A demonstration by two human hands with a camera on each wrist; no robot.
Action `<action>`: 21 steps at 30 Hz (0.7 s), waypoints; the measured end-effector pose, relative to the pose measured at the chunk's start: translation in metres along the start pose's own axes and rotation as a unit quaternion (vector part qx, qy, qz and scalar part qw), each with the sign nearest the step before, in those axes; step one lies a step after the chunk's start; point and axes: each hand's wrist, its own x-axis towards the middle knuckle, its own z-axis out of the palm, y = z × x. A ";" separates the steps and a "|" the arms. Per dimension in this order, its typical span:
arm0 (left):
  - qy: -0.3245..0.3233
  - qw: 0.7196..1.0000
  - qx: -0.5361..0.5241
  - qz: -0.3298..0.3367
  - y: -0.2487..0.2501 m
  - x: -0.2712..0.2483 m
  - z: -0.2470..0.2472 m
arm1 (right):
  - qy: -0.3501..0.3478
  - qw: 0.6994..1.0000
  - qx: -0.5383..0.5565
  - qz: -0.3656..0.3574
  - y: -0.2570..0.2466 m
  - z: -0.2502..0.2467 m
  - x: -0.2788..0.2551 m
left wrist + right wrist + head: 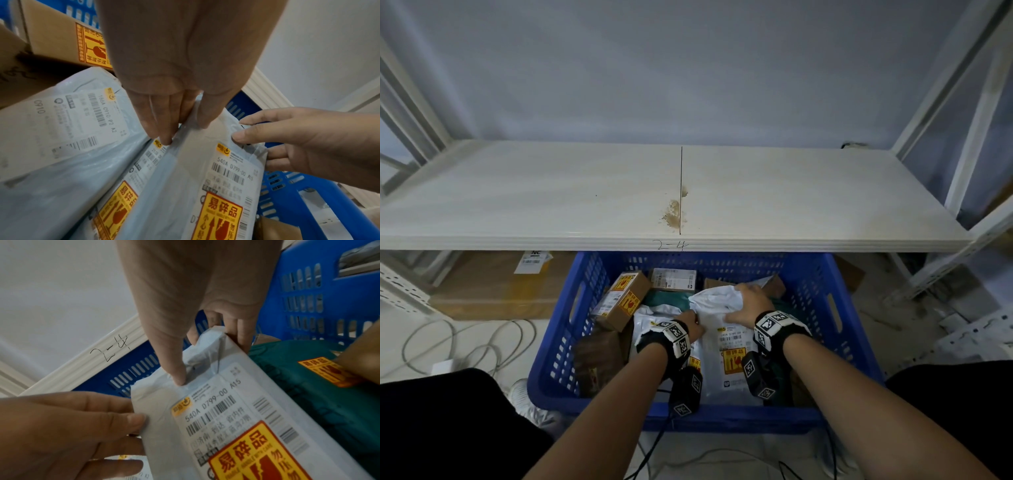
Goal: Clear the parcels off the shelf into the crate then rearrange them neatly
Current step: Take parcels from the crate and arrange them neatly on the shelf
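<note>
The white shelf [585,192] holds nothing. Below it stands a blue crate [852,329] with several parcels inside. Both hands hold one white mailer parcel [729,346] with a yellow fragile sticker, above the other parcels. My left hand [697,325] pinches its left edge, thumb on top and fingers [164,126] underneath. My right hand [739,301] grips its far end, thumb pressed on the face and fingers [242,337] curled behind the crumpled top. In the right wrist view the parcel's [226,402] label faces up.
Around the held parcel lie a second white mailer [61,129], a green mailer [308,386], a brown box with fragile stickers [625,298], a small labelled box [674,279] and a dark box [599,356]. A flat carton [493,284] and cables [465,342] are on the floor to the left.
</note>
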 end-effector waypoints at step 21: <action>0.136 0.977 -0.037 -0.158 -0.132 0.019 -0.138 | -0.111 0.989 0.089 -0.048 -0.175 0.055 0.056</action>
